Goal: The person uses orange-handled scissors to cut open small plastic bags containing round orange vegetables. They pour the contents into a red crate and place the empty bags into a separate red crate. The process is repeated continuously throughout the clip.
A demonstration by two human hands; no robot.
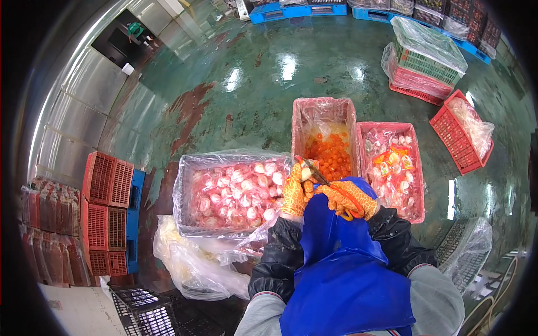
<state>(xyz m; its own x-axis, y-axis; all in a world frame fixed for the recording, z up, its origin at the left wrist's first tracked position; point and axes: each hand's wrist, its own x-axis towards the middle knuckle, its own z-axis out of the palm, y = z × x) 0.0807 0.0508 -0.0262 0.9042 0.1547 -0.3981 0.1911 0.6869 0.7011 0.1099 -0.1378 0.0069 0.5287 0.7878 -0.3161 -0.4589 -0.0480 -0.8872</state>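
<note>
My left hand (296,191), in an orange patterned glove, grips a small pale wrapped item (307,173). In my right hand (349,199), gloved alike, is a pair of scissors or shears (321,178) with orange handles, its dark blades across the pale item. Just beyond my hands, a plastic-lined crate (323,103) holds round orange balls (330,153) in yellowish liquid, perhaps egg yolks. To the left, a lined crate (182,193) is filled with white round items in reddish clear wrapping (237,189). On the right, a red crate (416,168) contains similar wrapped items and orange printed packets (393,161).
Crumpled clear plastic (201,264) lies at the lower left, beside a black crate (143,311). Red crates (98,210) are stacked at the left. Farther right are stacked covered crates (428,63) and a tilted red crate (456,134). A person (135,30) is at a far doorway.
</note>
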